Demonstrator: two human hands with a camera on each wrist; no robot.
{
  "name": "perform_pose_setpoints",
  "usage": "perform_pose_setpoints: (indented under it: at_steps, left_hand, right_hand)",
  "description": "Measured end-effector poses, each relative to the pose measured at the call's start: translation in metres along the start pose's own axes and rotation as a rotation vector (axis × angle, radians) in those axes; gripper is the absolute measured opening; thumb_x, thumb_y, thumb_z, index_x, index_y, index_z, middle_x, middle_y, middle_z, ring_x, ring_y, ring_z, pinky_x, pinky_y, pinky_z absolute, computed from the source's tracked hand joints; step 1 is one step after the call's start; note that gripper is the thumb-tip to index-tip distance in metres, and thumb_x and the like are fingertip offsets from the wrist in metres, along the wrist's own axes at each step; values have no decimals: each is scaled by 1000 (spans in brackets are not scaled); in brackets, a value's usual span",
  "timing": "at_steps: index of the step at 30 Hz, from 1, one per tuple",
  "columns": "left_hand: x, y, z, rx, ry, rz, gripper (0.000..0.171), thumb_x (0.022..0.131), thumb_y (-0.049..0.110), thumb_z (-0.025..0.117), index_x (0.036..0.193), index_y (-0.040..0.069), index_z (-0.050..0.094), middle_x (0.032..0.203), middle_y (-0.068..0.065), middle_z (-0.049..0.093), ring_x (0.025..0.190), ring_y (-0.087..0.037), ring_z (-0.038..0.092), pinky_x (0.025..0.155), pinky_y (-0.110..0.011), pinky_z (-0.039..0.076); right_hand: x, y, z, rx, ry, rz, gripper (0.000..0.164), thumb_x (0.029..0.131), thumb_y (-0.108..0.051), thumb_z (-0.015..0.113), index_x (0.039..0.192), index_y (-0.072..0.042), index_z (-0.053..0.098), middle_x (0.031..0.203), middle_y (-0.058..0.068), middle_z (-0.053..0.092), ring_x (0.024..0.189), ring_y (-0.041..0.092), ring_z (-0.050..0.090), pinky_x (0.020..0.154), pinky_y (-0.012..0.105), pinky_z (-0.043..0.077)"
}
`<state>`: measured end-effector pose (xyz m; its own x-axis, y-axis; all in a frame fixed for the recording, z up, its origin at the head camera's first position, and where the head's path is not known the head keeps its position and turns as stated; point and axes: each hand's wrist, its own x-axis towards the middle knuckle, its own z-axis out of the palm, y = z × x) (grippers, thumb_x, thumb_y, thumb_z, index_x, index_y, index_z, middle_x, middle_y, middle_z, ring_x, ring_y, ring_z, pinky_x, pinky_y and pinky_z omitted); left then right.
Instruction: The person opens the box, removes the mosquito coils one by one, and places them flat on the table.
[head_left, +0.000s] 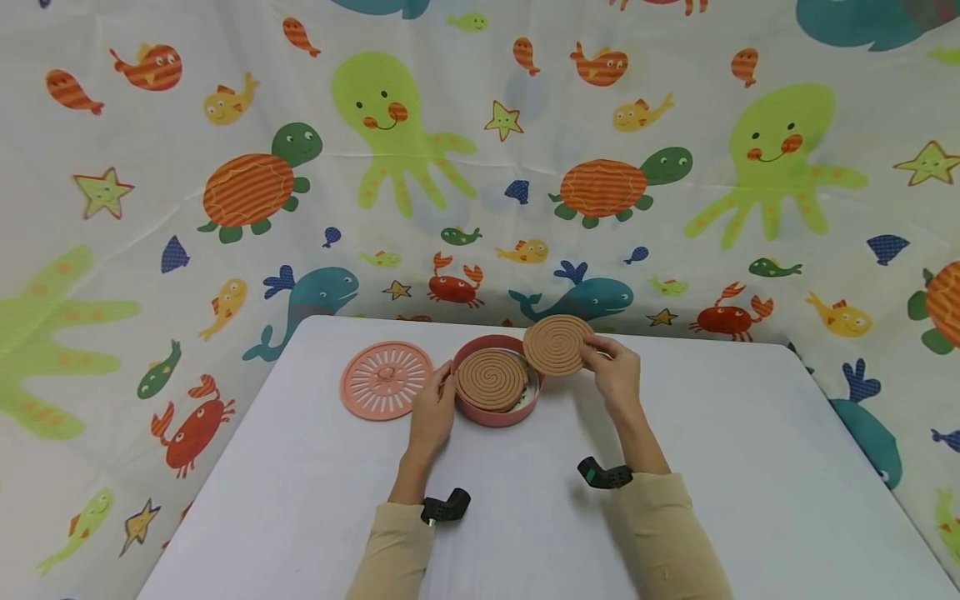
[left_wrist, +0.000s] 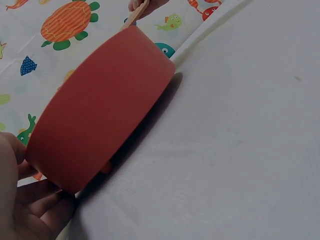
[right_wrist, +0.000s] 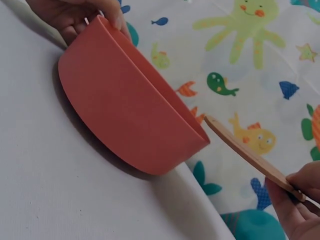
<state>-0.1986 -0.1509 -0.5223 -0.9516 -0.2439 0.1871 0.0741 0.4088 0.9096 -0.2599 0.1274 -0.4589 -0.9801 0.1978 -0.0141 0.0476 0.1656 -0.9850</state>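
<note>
A round reddish-pink mosquito coil holder [head_left: 495, 418] stands on the table, with a brown mosquito coil [head_left: 491, 379] lying inside it. My left hand [head_left: 433, 410] grips the holder's left side; in the right wrist view the thumb of that left hand [right_wrist: 87, 17] lies over the rim. Between thumb and fingers, my right hand [head_left: 617, 371] pinches the right edge of another coil [head_left: 557, 345], raised beside the holder's upper right rim. Seen edge-on in the right wrist view, this coil [right_wrist: 250, 157] is tilted and apart from the holder [right_wrist: 125, 105].
A pink slotted lid [head_left: 386, 381] with a small knob lies on the table left of the holder. The white table [head_left: 750, 467] ends at the back against a curtain [head_left: 480, 167] printed with sea animals. Each wrist wears a black camera [head_left: 447, 505].
</note>
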Motion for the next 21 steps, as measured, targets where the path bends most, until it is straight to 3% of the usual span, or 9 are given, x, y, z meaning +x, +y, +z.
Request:
perform_pose_setpoints:
  at_steps: [21]
  left_hand:
    - [0,-1,-1,15,4,-5,42,105,25,47,142,9,57,140,-11,62,130,-25,59,108,-45,49]
  right_hand:
    - [11,20,-7,35,110,44,30,97,-9,64,125,3,66,115,14,62,81,-1,64,73,11,57]
